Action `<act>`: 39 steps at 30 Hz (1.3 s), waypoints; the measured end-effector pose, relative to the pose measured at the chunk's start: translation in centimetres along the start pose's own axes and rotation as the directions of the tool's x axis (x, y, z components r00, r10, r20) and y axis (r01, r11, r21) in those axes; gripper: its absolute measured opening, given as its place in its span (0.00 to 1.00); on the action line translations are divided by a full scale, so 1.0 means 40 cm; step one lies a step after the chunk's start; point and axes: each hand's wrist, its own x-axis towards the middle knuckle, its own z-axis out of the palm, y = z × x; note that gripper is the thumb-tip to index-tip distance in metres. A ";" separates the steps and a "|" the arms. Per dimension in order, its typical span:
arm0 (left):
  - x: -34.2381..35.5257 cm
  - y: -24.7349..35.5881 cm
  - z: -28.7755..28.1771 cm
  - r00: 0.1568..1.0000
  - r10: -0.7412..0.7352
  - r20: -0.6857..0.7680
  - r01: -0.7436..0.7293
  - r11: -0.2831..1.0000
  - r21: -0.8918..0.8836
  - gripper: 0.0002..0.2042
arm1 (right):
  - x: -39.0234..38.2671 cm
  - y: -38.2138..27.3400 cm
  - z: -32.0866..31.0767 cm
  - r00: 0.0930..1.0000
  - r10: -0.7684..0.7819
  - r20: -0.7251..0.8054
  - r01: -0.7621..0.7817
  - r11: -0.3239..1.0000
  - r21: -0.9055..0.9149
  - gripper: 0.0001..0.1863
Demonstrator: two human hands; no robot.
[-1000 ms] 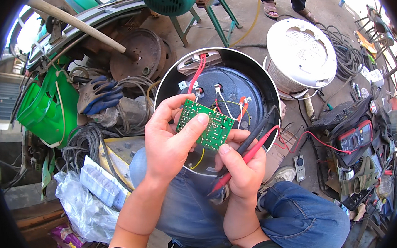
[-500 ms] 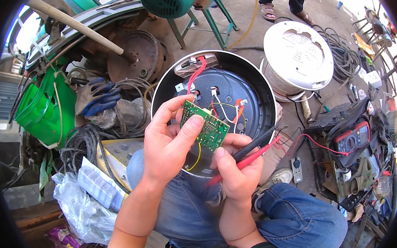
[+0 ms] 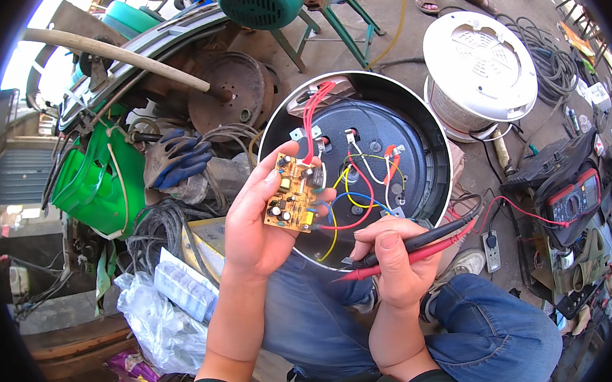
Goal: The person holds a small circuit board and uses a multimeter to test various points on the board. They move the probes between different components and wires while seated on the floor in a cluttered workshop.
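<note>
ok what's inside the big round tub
A dark disc, metal clips and red, white, yellow and blue wires. Whatever lies behind the circuit board and left hand is covered.

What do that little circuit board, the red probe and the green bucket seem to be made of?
Board: probably resin laminate; thin, flat, tan, crowded with components.
Red probe: likely plastic, smooth and evenly coloured; tip too blurred to tell.
Green bucket: apparently plastic, judging by bright, slightly glossy walls.

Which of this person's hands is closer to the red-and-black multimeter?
Right. The right hand, gripping the test probes, is left of the multimeter; the left hand, holding the circuit board, is farther left.
</note>
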 end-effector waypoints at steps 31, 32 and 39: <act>0.021 0.002 -0.026 1.000 0.003 -0.001 -0.004 0.977 -0.213 0.24 | -0.006 0.009 0.057 0.991 0.133 0.021 -0.134 0.991 0.028 0.05; 0.022 0.002 -0.026 1.000 0.007 0.004 -0.006 0.979 -0.206 0.23 | -0.003 0.005 0.058 0.995 0.098 -0.018 -0.097 0.993 0.070 0.06; 0.025 -0.005 -0.010 1.000 0.018 -0.026 -0.022 0.988 -0.155 0.23 | 0.002 0.010 0.047 1.000 0.019 -0.009 -0.020 0.976 -0.218 0.12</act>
